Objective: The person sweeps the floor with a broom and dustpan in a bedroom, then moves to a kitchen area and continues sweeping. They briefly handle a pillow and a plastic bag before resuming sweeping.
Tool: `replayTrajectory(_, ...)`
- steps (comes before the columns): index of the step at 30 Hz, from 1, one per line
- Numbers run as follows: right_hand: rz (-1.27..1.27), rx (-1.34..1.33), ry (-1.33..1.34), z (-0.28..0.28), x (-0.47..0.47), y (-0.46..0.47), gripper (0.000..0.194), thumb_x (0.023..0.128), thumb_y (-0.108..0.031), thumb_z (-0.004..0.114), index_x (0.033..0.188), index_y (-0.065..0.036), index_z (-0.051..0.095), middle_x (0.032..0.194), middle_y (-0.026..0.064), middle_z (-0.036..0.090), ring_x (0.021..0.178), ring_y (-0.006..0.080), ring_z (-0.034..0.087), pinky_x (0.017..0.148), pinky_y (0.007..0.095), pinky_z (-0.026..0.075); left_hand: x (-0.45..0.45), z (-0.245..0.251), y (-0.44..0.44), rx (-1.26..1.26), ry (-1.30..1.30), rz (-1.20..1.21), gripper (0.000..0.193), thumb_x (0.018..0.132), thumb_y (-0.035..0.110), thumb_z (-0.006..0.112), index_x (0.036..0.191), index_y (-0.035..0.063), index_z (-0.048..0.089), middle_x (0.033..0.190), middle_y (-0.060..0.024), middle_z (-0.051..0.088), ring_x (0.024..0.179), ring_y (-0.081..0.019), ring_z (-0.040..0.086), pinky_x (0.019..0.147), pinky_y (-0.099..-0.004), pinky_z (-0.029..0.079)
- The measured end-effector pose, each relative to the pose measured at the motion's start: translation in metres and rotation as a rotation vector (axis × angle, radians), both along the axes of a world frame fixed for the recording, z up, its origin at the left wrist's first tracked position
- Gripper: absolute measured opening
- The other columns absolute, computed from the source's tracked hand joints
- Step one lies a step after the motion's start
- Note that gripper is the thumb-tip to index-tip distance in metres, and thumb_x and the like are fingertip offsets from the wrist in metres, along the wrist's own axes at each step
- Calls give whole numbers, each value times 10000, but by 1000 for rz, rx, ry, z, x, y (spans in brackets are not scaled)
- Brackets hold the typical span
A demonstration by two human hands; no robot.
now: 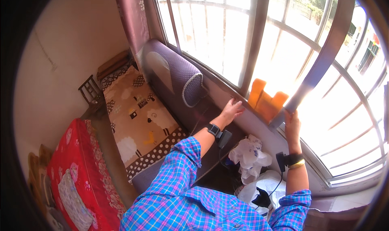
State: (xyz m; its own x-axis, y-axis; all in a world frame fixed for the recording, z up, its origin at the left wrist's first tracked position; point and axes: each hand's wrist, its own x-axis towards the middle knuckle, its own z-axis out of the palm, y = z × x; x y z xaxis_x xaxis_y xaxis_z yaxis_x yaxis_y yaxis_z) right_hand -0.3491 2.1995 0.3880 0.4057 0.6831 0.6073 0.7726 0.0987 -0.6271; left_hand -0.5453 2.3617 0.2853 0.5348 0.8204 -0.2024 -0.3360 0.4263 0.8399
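My right hand [293, 124] grips the edge of the metal window sash frame [313, 63], low down near the sill. My left hand [231, 110] holds nothing. Its fingers are spread over the window sill [223, 85], and I cannot tell whether they touch it. Between my hands, an orange item [265, 100], possibly cloth or gloves, stands against the lower window, partly behind the frame. Dark straps with small black devices sit on both wrists, and cables run down from them.
White plastic bags [250, 158] lie below the sill, close to my body. A rolled purple mat [174, 68] leans beneath the window beside a bed with a sheep-patterned sheet [142, 118]. At left are a red cover [76, 158] and a wooden chair [90, 89]. Metal bars [294, 33] cross the window.
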Motion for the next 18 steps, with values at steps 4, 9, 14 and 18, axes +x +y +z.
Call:
replayTrajectory(4,70,12,35,1,-27,45,266,845,-192,539,1032,-10,487,749,166,610,658,274,614,593,334,475,-22,5,-1,-14,-21,-25,640,882,222,490,1354,55,91,1170,-115,447,951,-226,549,749,-306,473)
replayTrajectory(9,56,-21,-18,-1,-49,86,251,837,-194,537,979,7,490,742,209,597,682,353,595,580,377,467,-47,3,-4,-39,-56,-22,580,893,225,464,1339,45,139,1129,-121,468,954,-234,548,780,-318,467)
replayTrajectory(14,107,-15,39,-3,-61,112,243,824,-203,541,912,21,504,748,223,582,700,377,573,602,406,450,-71,4,-9,-47,-97,-24,528,897,222,455,1316,35,193,1085,-118,490,952,-237,549,784,-324,469)
replayTrajectory(18,124,36,-40,-5,-65,126,235,817,-195,544,906,20,504,784,223,576,727,373,566,622,405,448,-87,4,-12,-57,-74,-22,504,898,233,455,1300,35,223,1074,-112,501,948,-232,550,784,-325,470)
